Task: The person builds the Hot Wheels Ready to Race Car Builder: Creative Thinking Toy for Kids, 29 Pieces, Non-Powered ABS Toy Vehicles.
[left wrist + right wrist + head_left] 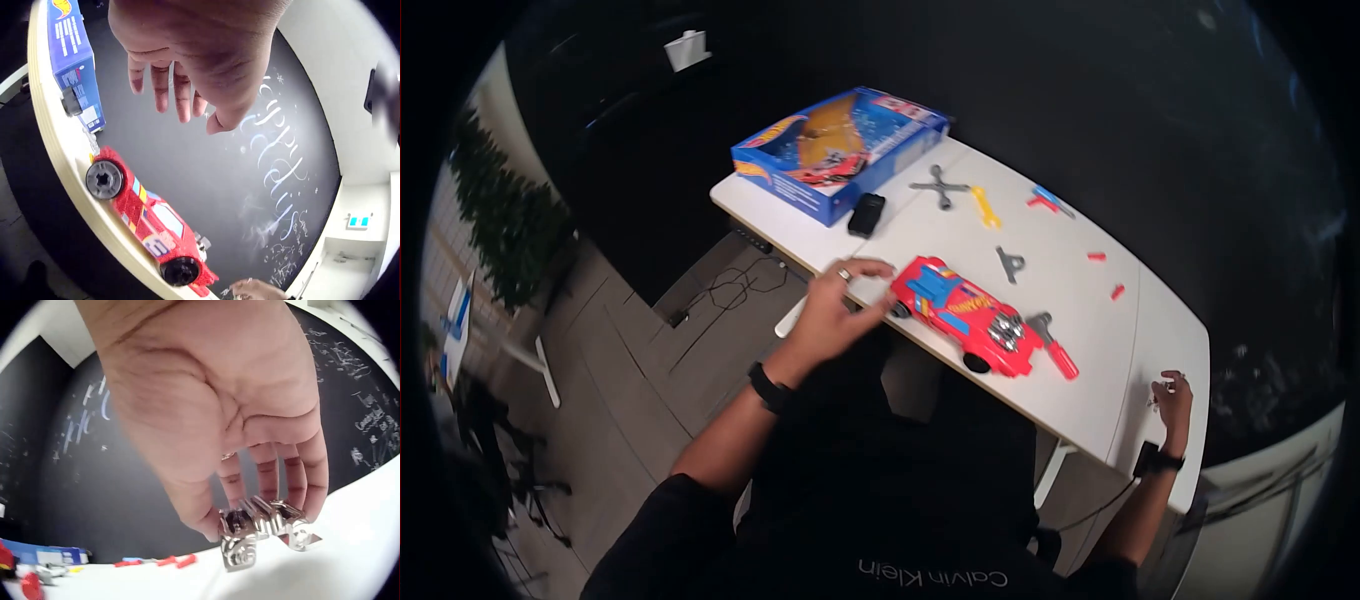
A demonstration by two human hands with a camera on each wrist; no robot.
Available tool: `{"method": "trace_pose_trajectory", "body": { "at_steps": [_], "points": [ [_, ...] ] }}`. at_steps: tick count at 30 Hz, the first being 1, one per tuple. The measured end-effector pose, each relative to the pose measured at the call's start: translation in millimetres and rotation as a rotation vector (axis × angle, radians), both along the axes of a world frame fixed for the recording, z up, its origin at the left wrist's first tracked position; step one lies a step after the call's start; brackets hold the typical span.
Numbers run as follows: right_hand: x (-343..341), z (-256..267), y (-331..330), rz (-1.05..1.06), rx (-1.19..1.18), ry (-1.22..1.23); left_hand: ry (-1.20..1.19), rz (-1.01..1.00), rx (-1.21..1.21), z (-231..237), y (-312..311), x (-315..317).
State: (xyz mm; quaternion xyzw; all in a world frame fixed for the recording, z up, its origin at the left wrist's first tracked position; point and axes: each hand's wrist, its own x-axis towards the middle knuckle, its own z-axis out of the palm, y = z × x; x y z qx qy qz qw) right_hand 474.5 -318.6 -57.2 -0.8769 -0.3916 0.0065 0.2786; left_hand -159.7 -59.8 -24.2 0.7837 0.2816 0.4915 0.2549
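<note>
My right hand (219,406) pinches a shiny chrome engine-like piece (262,528) between thumb and fingers, just above the white table's right end. In the head view this right hand (1174,408) is far to the right of the red toy car (970,318). The car lies near the table's front edge, with blue panels and chrome parts on top. Beside its rear, my left hand (830,315) hovers with loosely bent fingers, holding nothing. A grey and red tool (1055,350) lies against the car's other end.
A blue toy box (830,205) stands at the table's far left, a black object (866,215) beside it. Behind the car lie a grey cross-shaped tool (939,187), a yellow wrench (984,208), a grey piece (1010,264), a red and blue tool (1050,200) and red pieces (1097,256).
</note>
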Motion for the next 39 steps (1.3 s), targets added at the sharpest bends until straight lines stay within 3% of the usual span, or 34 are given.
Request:
{"method": "trace_pose_trajectory", "body": {
  "at_steps": [1, 3, 5, 7, 9, 10, 11, 13, 15, 18, 20, 21, 23, 27, 29, 31, 32, 34, 36, 39],
  "points": [
    [-42.0, 25.4, 18.6, 0.025, 0.001, -0.009, -0.012, -0.052, -0.027, -1.4, -8.6, 0.8],
    [-110.9, 57.8, 40.1, 0.395, 0.268, -0.004, -0.026, -0.242, -0.238, -13.2, -24.2, 12.5],
    [-226.5, 99.3, 69.2, 0.608, 0.347, 0.218, -0.002, -0.455, -0.444, -8.9, -46.8, 24.8],
    [-300.9, 104.7, 96.3, 0.809, 0.316, 0.445, 0.045, -0.585, -0.473, -5.0, -60.0, 41.1],
    [-354.8, 99.2, 119.5, 0.927, 0.26, 0.697, -0.076, -0.594, -0.502, -7.8, -69.4, 49.9],
    [-366.5, 84.7, 135.5, 1.017, 0.31, 0.526, -0.078, -0.598, -0.502, -13.3, -68.2, 49.3],
    [-374.1, 76.7, 146.0, 1.021, 0.31, 0.521, -0.165, -0.583, -0.564, -23.4, -61.5, 49.2],
    [-389.0, 65.4, 160.3, 0.927, 0.236, 0.868, -0.257, -0.558, -0.625, -40.3, -51.4, 44.6],
    [-398.6, 67.3, 165.5, 0.928, 0.255, 0.878, -0.328, -0.573, -0.694, -49.9, -39.3, 38.5],
    [-399.5, 71.2, 163.1, 0.88, 0.047, 0.846, -0.449, -0.549, -0.812, -53.4, -31.5, 35.7],
    [-408.5, 82.9, 153.5, 0.97, 0.197, 0.32, -0.501, -0.532, -0.87, -53.5, -23.6, 34.0],
    [-409.7, 83.7, 151.7, 0.971, 0.191, 0.315, -0.509, -0.533, -0.871, -53.7, -23.0, 32.8],
    [-411.6, 88.1, 153.5, 1.1, 0.183, -0.136, -0.448, -0.583, -0.803, -53.2, -20.6, 31.6],
    [-414.0, 81.2, 158.3, 1.084, 0.153, -0.14, -0.393, -0.584, -0.734, -51.0, -23.2, 36.8],
    [-413.4, 82.1, 169.1, 1.059, 0.238, -0.141, -0.318, -0.386, -0.635, -43.0, -21.7, 32.0],
    [-397.8, 79.0, 190.1, 0.899, 0.215, -0.166, -0.301, -0.176, -0.641, -32.9, -12.0, 22.6],
    [-392.3, 85.0, 201.2, 0.881, 0.092, -0.13, -0.302, -0.175, -0.636, -32.8, -6.5, 21.4],
    [-388.7, 82.2, 225.4, 0.936, 0.057, -0.072, -0.004, 0.061, -0.339, -40.6, 7.0, 23.0],
    [-380.4, 63.0, 250.2, 1.054, 0.005, -0.059, 0.04, 0.092, -0.275, -60.6, 16.1, 26.8],
    [-389.4, 52.9, 256.5, 1.01, -0.019, -0.217, 0.046, 0.1, -0.239, -77.6, 25.0, 29.2]
  ]
}}
